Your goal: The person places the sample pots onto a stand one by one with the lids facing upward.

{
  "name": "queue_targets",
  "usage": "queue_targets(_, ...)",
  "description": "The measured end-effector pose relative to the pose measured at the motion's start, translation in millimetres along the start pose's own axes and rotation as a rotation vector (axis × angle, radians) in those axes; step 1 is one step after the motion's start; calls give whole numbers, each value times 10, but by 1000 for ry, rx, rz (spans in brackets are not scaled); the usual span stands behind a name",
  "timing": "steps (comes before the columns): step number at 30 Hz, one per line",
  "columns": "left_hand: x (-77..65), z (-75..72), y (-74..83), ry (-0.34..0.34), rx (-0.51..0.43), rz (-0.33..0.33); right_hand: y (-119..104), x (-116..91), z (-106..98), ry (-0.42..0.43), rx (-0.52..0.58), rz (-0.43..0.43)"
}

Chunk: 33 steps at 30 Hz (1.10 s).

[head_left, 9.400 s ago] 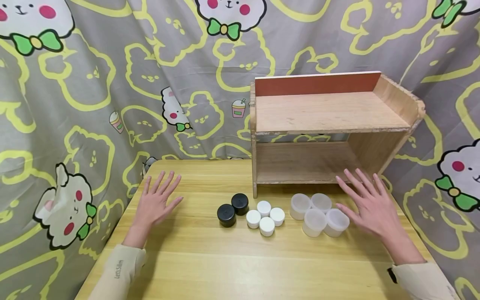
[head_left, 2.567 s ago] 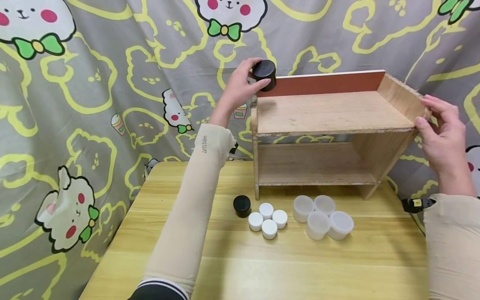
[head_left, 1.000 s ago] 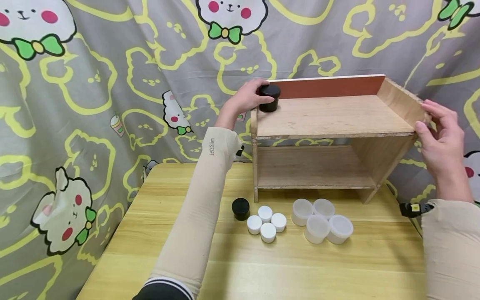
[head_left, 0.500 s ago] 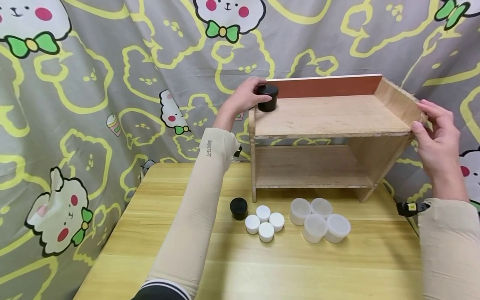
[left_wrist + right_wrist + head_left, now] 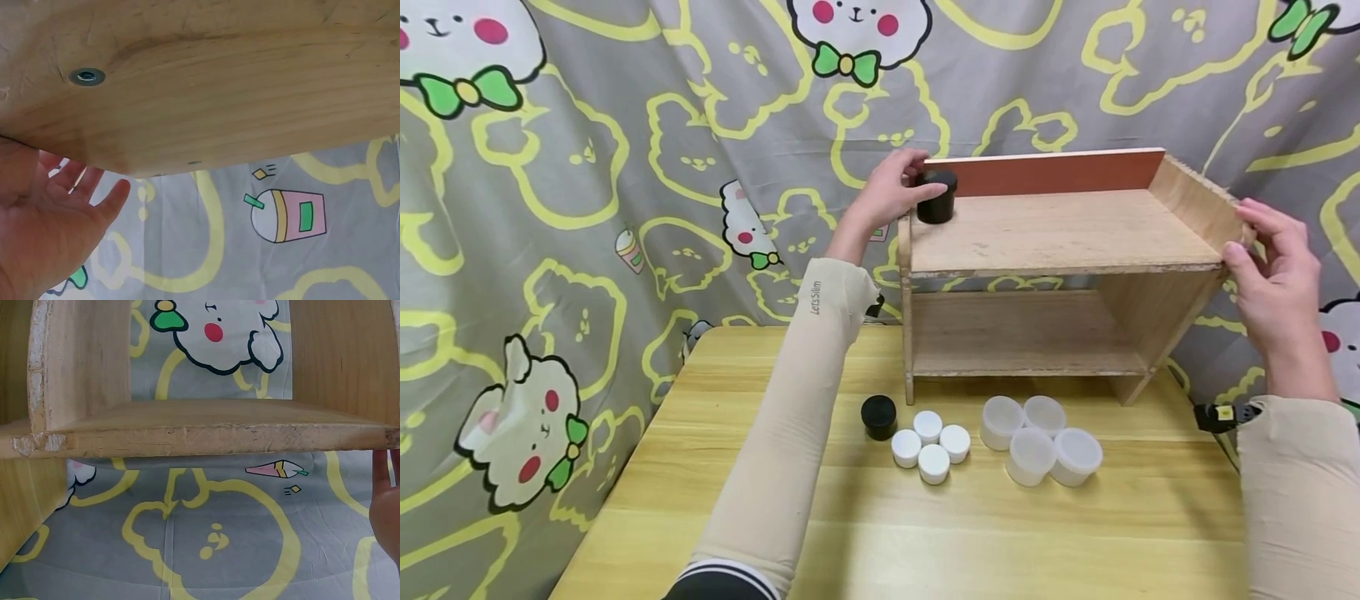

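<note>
Notably, only the left wrist view shows a metal fitting (image 5: 87, 77). The left hand (image 5: 886, 198) touches the black jar (image 5: 937, 211) atop the wooden shelf (image 5: 1060, 231), beside its left edge, grip unclear; the right hand (image 5: 1279, 287) pinches the right edge, open board between.

Head view forward and downward from above; wrist views close in, shelf (image 5: 1060, 229) common to all

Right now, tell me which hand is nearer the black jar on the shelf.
Left: the left hand is at the black jar, thumb across its front; the right hand holds the far end of the shelf.
</note>
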State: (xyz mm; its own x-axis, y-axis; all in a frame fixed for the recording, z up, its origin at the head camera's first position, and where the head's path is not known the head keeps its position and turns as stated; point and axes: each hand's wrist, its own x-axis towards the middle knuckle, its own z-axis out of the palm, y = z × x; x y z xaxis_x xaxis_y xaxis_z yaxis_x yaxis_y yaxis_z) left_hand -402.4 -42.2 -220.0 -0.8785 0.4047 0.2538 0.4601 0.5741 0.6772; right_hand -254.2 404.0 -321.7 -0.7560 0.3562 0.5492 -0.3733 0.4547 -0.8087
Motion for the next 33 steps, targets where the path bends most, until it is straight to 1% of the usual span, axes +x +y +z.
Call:
queue_targets(3, -39, -15, -24, 36, -14, 16, -3, 3, -3, -1, 1, 0)
queue_targets(7, -125, -33, -86, 101, -24, 67, -5, 14, 1, 9, 10, -6)
queue_targets(11, -261, -60, -165, 150, -64, 100, -12, 9, 4, 11, 14, -11)
queue_targets(13, -345, -77, -217, 161, -80, 109, -18, 3, 4, 4, 34, -8)
queue_targets(16, -464, -94, -303, 165, -86, 128, -28, -1, -1, -4, 34, -11)
queue_targets(18, -528, -93, -362, 163, -90, 150, -37, 0, -10, -7, 57, -5)
queue_targets(19, -564, -84, -401, 164, -88, 156, -38, -3, -9, -11, 50, -5)
queue_targets(21, -638, -57, -473, 169, -94, 170, -43, -5, -8, -20, 70, 4)
queue_targets(23, -713, -17, -542, 172, -99, 183, -46, -11, -8, -31, 84, 18)
queue_targets(27, -889, 80, -654, 159, -93, 197, -46, -21, -13, -31, 65, 29)
queue_targets(30, -1028, 172, -762, 128, -87, 196, -43, -20, -7, -17, 41, 19)
queue_targets(33, -1166, 295, -920, 84, -64, 180, -43, -18, -1, -4, 19, 6)
